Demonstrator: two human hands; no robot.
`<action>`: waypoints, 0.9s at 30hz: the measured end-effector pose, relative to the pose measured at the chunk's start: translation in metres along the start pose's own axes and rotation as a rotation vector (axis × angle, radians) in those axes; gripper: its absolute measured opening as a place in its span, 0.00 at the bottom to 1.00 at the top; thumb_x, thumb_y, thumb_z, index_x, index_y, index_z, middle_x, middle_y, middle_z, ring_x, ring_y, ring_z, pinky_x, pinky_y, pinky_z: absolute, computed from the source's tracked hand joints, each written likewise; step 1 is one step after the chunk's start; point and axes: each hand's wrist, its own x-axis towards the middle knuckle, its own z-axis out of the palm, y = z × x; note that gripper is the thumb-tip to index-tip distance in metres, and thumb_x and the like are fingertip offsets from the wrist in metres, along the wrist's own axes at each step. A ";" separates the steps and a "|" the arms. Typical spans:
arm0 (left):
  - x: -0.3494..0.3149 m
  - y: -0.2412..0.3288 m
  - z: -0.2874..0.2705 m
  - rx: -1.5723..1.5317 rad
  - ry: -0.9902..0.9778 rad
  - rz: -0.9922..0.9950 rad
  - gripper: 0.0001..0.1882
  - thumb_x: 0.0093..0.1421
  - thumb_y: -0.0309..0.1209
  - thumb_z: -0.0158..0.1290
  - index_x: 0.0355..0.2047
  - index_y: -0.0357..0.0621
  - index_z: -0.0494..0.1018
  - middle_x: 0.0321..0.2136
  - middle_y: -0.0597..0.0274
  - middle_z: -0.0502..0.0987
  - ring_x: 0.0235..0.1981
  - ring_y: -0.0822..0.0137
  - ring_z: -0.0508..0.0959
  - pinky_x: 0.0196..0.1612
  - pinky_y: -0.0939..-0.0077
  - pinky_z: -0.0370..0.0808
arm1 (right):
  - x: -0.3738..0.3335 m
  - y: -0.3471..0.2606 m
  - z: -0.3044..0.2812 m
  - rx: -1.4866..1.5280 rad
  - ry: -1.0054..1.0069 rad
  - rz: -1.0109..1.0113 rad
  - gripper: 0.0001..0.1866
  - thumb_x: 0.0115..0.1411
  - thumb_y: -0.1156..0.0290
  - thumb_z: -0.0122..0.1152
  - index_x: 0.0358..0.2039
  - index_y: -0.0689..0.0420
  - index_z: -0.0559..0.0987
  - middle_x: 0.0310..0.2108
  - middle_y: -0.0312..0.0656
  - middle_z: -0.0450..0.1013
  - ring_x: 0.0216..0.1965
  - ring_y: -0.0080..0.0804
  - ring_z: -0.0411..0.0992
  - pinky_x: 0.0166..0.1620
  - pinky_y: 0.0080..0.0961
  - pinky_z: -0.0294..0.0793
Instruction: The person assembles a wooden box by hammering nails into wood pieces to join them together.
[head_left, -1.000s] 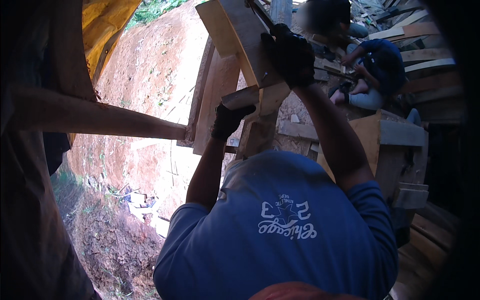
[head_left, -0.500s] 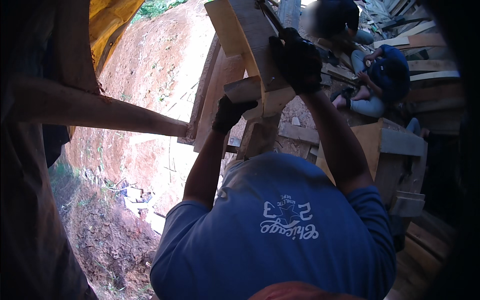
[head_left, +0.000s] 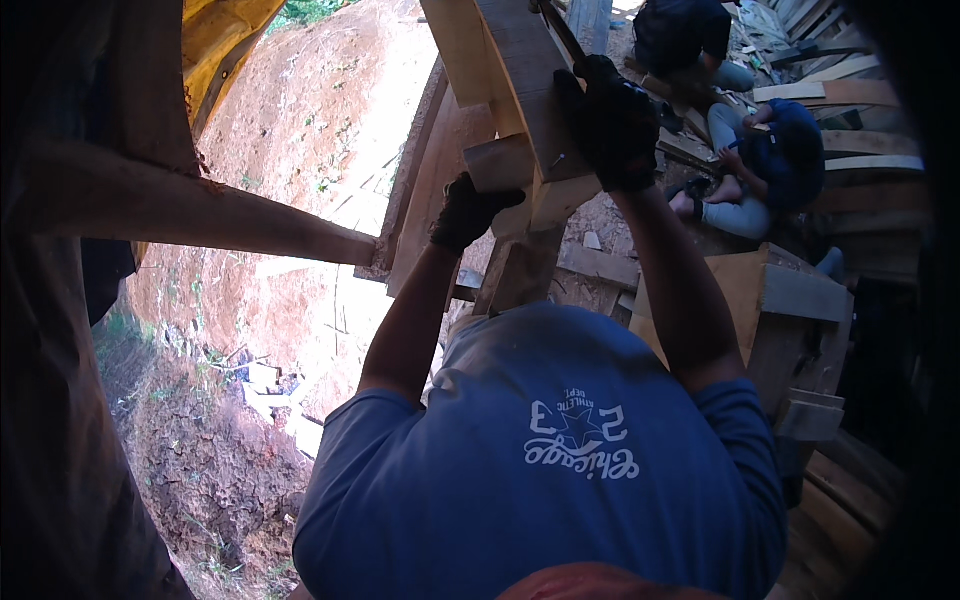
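Note:
My left hand [head_left: 470,212], in a black glove, is closed around a small wooden block [head_left: 498,163]. The block is against the near end of a boxy piece made of nailed boards [head_left: 525,75]. In my right hand [head_left: 615,130], also gloved in black, is the shaft of a hammer [head_left: 563,38]; it slants up and left, its head partly cut off by the top edge. That hand is over the right side of the boards. A nail [head_left: 558,160] stands out of the top board near its end, between my two hands.
A thick wooden beam [head_left: 230,215] juts in from the left. Another boxy wooden piece [head_left: 800,290] stands at the right. Two people sit beyond it, one in a dark blue shirt [head_left: 775,150], among scattered planks [head_left: 865,165]. A reddish earth slope [head_left: 290,130] lies at left.
The wooden block and my left hand have shifted slightly up and right. The boards, the nail and my right hand with the hammer have moved a little right.

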 end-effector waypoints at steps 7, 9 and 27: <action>-0.001 -0.002 -0.007 -0.038 -0.126 -0.054 0.29 0.57 0.36 0.73 0.58 0.40 0.80 0.50 0.53 0.86 0.53 0.63 0.86 0.56 0.64 0.82 | 0.003 -0.007 -0.007 0.020 -0.073 0.032 0.17 0.71 0.51 0.62 0.45 0.52 0.83 0.41 0.44 0.85 0.41 0.45 0.85 0.44 0.39 0.83; 0.007 0.001 -0.016 0.006 -0.188 -0.003 0.33 0.57 0.37 0.74 0.61 0.40 0.77 0.53 0.53 0.85 0.54 0.64 0.85 0.58 0.65 0.81 | 0.006 -0.006 -0.011 0.023 -0.075 0.029 0.18 0.71 0.51 0.62 0.45 0.52 0.83 0.41 0.44 0.85 0.41 0.45 0.85 0.45 0.39 0.83; 0.043 0.148 -0.050 0.691 -0.450 0.183 0.45 0.52 0.60 0.71 0.64 0.46 0.76 0.59 0.50 0.79 0.63 0.50 0.77 0.68 0.57 0.72 | 0.003 -0.001 -0.005 -0.002 -0.011 -0.016 0.17 0.70 0.49 0.62 0.43 0.50 0.83 0.35 0.45 0.84 0.36 0.47 0.85 0.41 0.41 0.83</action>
